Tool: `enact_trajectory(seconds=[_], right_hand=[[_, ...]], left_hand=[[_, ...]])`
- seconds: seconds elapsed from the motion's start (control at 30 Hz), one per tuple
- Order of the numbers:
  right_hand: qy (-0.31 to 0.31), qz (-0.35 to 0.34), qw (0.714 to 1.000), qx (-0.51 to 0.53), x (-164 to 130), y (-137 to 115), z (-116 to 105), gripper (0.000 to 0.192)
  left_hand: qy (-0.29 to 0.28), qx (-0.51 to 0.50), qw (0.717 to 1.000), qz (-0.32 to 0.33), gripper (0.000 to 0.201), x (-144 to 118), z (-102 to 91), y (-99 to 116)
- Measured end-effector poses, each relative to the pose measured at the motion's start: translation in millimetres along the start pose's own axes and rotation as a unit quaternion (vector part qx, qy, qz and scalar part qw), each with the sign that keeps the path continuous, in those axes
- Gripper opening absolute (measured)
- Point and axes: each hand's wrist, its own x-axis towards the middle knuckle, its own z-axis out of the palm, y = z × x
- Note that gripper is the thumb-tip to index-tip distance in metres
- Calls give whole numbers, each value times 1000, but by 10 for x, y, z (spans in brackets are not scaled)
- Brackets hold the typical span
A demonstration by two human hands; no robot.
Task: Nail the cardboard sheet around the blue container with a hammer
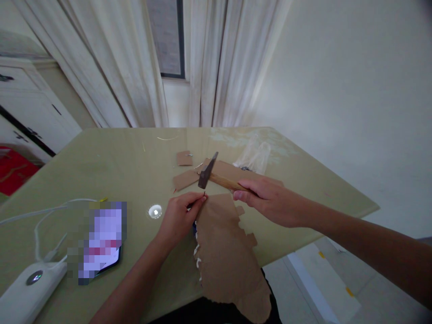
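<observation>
My right hand (pixel 266 198) is closed around the wooden handle of a hammer (pixel 221 181). The hammer's dark metal head is just above my left hand (pixel 184 209). With thumb and forefinger, my left hand pinches a thin upright nail (pixel 204 193) at the far left edge of a long brown cardboard piece (pixel 221 247). That piece is shaped like a shoe sole, with white tufts along its left edge and small tabs on its right. Its near end reaches past the table edge over dark cloth. What lies beneath it is mostly hidden.
Cardboard scraps (pixel 184 158) and a clear plastic bag (pixel 254 155) lie farther back on the glossy table (pixel 111 166). At the left are a phone (pixel 104 243), partly blurred out, a white power bank (pixel 33 288) and white cables (pixel 37 234). Curtains and a wall stand behind.
</observation>
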Motion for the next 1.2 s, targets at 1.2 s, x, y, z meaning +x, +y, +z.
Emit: enact_trajectory(seconds=[1.2], right_hand=[[-30,-6,996,85,1,182,217,34]], left_hand=[[-7,-102,992,-77,30,-1,44,-88]])
